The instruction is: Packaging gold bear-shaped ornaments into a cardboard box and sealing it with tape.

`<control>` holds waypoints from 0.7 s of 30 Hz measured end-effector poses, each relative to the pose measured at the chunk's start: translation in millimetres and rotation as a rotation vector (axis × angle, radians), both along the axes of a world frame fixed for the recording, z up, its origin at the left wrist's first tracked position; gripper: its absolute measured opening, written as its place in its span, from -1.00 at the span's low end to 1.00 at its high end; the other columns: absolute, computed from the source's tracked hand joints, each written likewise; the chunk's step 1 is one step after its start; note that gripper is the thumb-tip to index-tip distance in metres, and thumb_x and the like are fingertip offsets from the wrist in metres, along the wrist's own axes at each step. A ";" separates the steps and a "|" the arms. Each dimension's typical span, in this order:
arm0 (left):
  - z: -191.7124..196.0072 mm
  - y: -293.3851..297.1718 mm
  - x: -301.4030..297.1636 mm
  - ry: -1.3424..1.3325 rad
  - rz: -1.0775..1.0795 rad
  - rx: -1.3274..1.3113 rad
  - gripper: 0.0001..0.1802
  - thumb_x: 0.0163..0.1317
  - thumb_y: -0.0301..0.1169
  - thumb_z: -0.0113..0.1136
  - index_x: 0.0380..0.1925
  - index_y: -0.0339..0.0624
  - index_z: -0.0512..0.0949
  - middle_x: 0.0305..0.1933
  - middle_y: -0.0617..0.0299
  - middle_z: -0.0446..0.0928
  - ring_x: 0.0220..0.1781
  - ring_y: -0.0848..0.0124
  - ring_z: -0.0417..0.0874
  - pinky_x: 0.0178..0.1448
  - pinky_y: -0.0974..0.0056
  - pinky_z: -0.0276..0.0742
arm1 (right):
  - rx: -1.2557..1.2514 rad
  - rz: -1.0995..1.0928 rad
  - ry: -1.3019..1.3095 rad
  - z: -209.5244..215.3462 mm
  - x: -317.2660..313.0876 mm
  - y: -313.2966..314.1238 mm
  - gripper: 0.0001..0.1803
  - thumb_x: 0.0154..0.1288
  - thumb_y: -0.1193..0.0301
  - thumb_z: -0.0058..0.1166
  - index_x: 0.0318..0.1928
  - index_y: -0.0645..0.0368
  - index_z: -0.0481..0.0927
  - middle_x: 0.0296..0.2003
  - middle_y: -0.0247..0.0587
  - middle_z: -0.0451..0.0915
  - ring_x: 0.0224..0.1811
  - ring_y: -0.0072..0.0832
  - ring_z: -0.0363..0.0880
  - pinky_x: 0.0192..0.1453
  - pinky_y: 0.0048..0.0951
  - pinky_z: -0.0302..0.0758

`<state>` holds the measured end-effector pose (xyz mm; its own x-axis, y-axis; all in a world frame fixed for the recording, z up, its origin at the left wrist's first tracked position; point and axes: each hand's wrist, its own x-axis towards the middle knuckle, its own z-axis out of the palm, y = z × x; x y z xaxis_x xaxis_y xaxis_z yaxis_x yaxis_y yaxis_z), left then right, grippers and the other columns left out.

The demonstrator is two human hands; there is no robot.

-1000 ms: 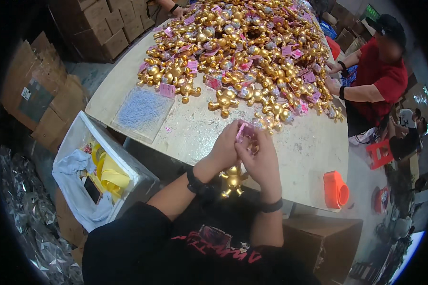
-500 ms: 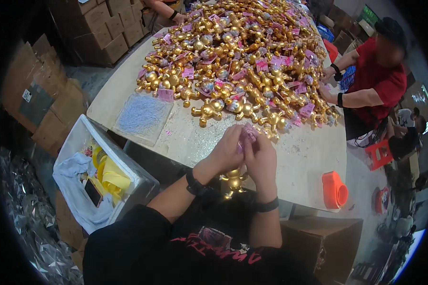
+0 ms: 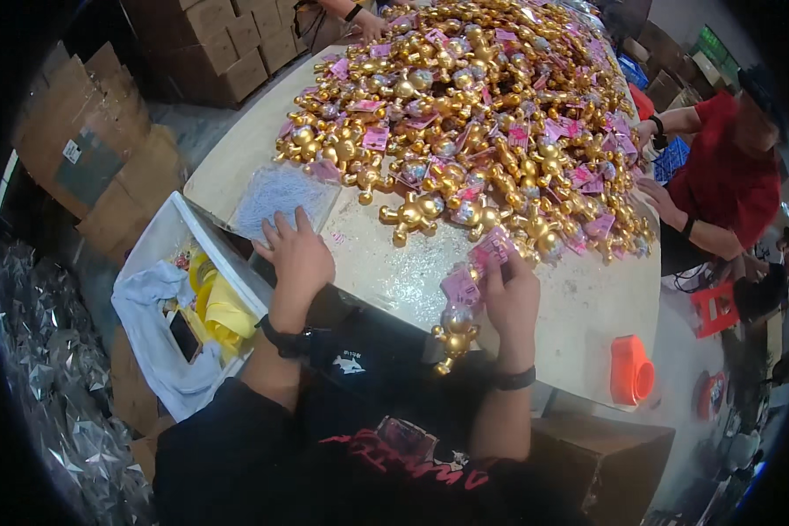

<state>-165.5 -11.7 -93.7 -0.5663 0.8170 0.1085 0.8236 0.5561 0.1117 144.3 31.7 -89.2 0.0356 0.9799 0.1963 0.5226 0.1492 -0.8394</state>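
Note:
My right hand [image 3: 511, 294] pinches pink printed cards [image 3: 461, 287], and from them hangs a small gold bear-like figurine [image 3: 454, 340] over the table's near edge. My left hand [image 3: 300, 252] is empty, its fingers spread at the near edge of a flat bundle of thin pale-blue strands [image 3: 280, 195] in a shallow clear tray. Whether the fingertips touch the strands, I cannot tell. Beyond both hands a large heap of gold figurines [image 3: 465, 114] with pink cards covers the far table.
A white foam box [image 3: 263, 294] with cloth, yellow tape and a phone stands at the left. On the table's right corner is an orange tape dispenser [image 3: 629, 373], above a cardboard box [image 3: 605, 456]. A co-worker in red [image 3: 723, 175] reaches into the heap; another person's hand [image 3: 373, 26] is at the far left.
My hands have parted. The left has let go and moved left to the strands, opening its fingers; the right keeps the pink cards, with the figurine hanging slightly farther right.

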 end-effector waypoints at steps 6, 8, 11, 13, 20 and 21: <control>-6.1 9.8 -6.6 -0.008 -0.072 0.047 -0.27 0.36 -0.33 0.15 0.51 -0.27 0.25 0.56 -0.39 0.16 0.64 -0.34 0.06 0.56 -0.59 -0.22 | 0.035 0.006 0.044 2.4 -2.5 -0.6 -0.81 0.46 0.36 0.20 -0.08 0.23 0.69 -0.45 -0.02 0.66 -0.43 -0.16 0.65 -0.29 -0.21 0.52; -7.8 13.8 -7.4 -0.018 -0.094 0.041 -0.28 0.36 -0.34 0.15 0.50 -0.25 0.26 0.55 -0.37 0.18 0.63 -0.30 0.08 0.57 -0.57 -0.19 | 0.022 0.012 0.069 4.1 -1.0 -1.1 -0.80 0.47 0.35 0.20 -0.07 0.22 0.70 -0.46 -0.03 0.66 -0.44 -0.17 0.64 -0.29 -0.21 0.52; -17.3 14.4 -9.6 0.046 -0.130 0.133 -0.34 0.38 -0.35 0.14 0.46 -0.23 0.32 0.47 -0.34 0.29 0.56 -0.24 0.22 0.55 -0.51 -0.05 | 0.002 0.010 0.069 -0.3 0.4 -1.3 -0.80 0.47 0.34 0.21 -0.08 0.22 0.70 -0.47 -0.04 0.65 -0.45 -0.18 0.64 -0.30 -0.21 0.51; -23.2 14.3 -13.6 0.053 -0.155 0.179 -0.39 0.38 -0.37 0.13 0.43 -0.22 0.36 0.43 -0.32 0.32 0.53 -0.20 0.27 0.53 -0.50 -0.01 | 0.001 -0.001 0.047 0.5 0.6 -1.0 -0.79 0.47 0.34 0.21 -0.08 0.23 0.69 -0.47 -0.04 0.64 -0.45 -0.18 0.63 -0.31 -0.20 0.50; -21.3 15.5 -17.6 0.059 -0.189 0.210 -0.48 0.38 -0.42 0.07 0.35 -0.12 0.45 0.39 -0.21 0.39 0.50 -0.13 0.32 0.51 -0.47 0.05 | 0.019 -0.010 0.007 0.9 -0.4 -2.1 -0.80 0.45 0.35 0.21 -0.07 0.20 0.70 -0.44 -0.01 0.66 -0.42 -0.11 0.65 -0.29 -0.15 0.52; -22.0 15.7 -17.9 0.067 -0.189 0.210 -0.49 0.38 -0.42 0.07 0.35 -0.11 0.45 0.39 -0.20 0.40 0.50 -0.12 0.33 0.51 -0.46 0.05 | 0.030 -0.006 0.012 -0.3 -0.2 -1.9 -0.80 0.45 0.35 0.21 -0.06 0.20 0.70 -0.43 -0.01 0.66 -0.41 -0.10 0.65 -0.29 -0.15 0.52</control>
